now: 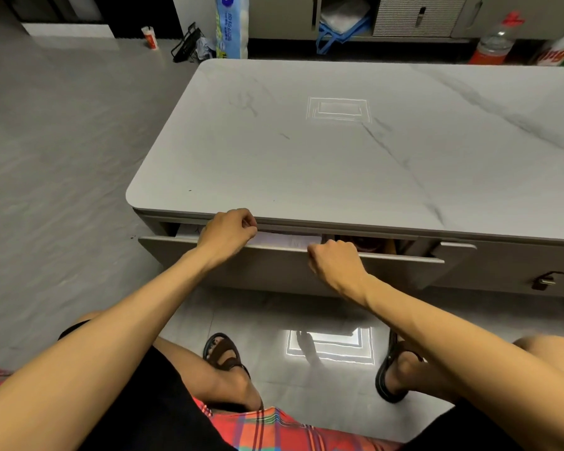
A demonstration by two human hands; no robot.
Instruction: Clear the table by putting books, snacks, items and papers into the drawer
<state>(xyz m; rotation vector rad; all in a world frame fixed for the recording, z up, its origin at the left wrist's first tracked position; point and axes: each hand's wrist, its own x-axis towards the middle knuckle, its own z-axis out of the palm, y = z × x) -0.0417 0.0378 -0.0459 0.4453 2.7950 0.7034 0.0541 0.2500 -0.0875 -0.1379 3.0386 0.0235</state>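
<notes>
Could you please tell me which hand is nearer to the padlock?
Right. The right hand grips the top edge of the drawer front, left of the padlock; the left hand grips it farther left.

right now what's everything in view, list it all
table: 1, white marble-look top, centre
drawer: 1, grey, partly open under the table's near edge
papers: count unclear, white, inside the drawer, left part
dark item: 1, unclear what, inside the drawer, right part
small lock: 1, metal, table front at right
tissue pack: 1, blue and white, floor beyond the table's far left corner
black rack: 1, black, floor left of the tissue pack
bottle: 1, clear with red cap, beyond the table, far right
blue bag: 1, blue, in the cabinet at the back
sandals: 2, dark brown, on the feet
left hand: 1, fingers curled at the drawer's top edge
right hand: 1, curled over the drawer's top edge
</notes>
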